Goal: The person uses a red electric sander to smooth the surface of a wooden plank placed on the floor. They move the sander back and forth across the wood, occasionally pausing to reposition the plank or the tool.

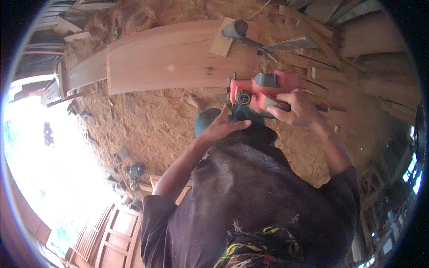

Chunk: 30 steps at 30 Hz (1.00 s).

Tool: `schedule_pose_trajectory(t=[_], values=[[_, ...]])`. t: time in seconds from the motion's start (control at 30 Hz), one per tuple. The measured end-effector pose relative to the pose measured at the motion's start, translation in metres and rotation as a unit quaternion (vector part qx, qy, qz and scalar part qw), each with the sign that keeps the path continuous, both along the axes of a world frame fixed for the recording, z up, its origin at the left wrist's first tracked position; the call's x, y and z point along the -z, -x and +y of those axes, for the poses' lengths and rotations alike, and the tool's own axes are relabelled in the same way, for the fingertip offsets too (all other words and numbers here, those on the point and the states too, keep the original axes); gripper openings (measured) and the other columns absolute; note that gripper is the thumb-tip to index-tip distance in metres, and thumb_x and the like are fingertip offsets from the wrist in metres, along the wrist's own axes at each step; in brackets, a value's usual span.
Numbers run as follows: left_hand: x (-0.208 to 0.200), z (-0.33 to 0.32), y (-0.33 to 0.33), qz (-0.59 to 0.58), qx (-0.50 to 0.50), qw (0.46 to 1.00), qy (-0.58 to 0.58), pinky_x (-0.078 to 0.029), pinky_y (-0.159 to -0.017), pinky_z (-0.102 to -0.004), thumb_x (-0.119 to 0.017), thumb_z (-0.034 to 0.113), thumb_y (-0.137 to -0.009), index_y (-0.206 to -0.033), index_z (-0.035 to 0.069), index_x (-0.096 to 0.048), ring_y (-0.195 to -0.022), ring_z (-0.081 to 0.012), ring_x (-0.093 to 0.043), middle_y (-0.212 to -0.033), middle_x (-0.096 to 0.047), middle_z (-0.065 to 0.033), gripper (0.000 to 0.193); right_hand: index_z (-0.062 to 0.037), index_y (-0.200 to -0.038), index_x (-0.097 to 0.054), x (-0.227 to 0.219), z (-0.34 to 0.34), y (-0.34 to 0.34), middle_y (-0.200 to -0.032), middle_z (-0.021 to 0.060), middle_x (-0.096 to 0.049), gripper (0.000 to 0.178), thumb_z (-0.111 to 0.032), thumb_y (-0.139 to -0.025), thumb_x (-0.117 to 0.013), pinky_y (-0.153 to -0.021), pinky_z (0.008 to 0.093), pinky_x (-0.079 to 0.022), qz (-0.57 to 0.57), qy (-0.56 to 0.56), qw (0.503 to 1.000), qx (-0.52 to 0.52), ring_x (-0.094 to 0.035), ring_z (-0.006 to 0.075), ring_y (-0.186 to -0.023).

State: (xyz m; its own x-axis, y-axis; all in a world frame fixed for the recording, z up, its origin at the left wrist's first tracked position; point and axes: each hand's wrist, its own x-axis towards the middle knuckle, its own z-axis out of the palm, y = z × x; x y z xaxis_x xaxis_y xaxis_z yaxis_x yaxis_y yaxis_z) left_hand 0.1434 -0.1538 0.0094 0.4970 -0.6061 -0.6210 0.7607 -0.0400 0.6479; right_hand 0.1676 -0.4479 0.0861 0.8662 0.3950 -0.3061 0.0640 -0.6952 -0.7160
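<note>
A red power planer (pixel 268 91) with a black knob and dark upper parts is at the near right side of a long reddish-brown board (pixel 156 58). My right hand (pixel 297 109) is wrapped round its dark rear handle. Close to the planer's front end is my left hand (pixel 223 125), its thumb stretched out and its fingers apart, pointing forward. Those fingertips are beside the planer's front edge; whether they touch it I cannot tell. The planer's underside is hidden.
A grey cylinder-headed tool (pixel 235 29), mallet-like, lies across a small wood piece (pixel 222 44) on the board. Wood shavings (pixel 143 120) cover the ground. More planks (pixel 375 67) are at the right. Wooden frames (pixel 118 236) stand lower left, below bright daylight. My bare foot (pixel 195 102) is near the board.
</note>
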Motion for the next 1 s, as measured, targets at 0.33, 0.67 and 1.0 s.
schedule_pose_trajectory(t=[0.33, 0.67, 1.0], values=[[0.044, 0.047, 0.015, -0.083, -0.155, 0.972, -0.153, -0.047, -0.119, -0.0407, -0.097, 0.036, -0.087, -0.166, -0.009, -0.020, -0.145, -0.0277, -0.054, -0.155, -0.054, -0.0224, 0.119, -0.0021, -0.073, -0.068, 0.011, 0.080, -0.035, -0.062, 0.0205, -0.060, 0.046, -0.043, -0.092, -0.077, -0.060, 0.0473, -0.050, -0.033, -0.007, 0.999, -0.005, -0.066, 0.0380, -0.060], [0.043, 0.227, -0.038, -0.117, -0.322, 0.928, -0.148, -0.048, -0.117, -0.0415, -0.095, 0.019, -0.087, -0.170, 0.004, -0.029, -0.144, -0.0275, -0.054, -0.156, -0.055, -0.0177, 0.107, -0.0003, -0.093, -0.081, 0.036, 0.296, -0.096, -0.073, 0.0216, -0.074, 0.049, -0.049, -0.097, -0.073, -0.069, 0.0494, -0.060, -0.054, -0.050, 0.997, -0.037, -0.078, 0.0373, -0.072], [0.043, 0.436, -0.094, -0.163, -0.208, 0.935, -0.235, -0.049, -0.109, -0.0365, -0.074, 0.031, -0.102, -0.153, 0.000, -0.058, -0.126, -0.0186, -0.063, -0.140, -0.068, -0.0089, 0.062, -0.0095, -0.127, -0.070, 0.045, 0.490, -0.156, -0.100, 0.0219, -0.080, 0.050, -0.051, -0.100, -0.066, -0.094, 0.0470, -0.061, 0.012, -0.168, 0.984, -0.063, -0.078, 0.0404, -0.091]])
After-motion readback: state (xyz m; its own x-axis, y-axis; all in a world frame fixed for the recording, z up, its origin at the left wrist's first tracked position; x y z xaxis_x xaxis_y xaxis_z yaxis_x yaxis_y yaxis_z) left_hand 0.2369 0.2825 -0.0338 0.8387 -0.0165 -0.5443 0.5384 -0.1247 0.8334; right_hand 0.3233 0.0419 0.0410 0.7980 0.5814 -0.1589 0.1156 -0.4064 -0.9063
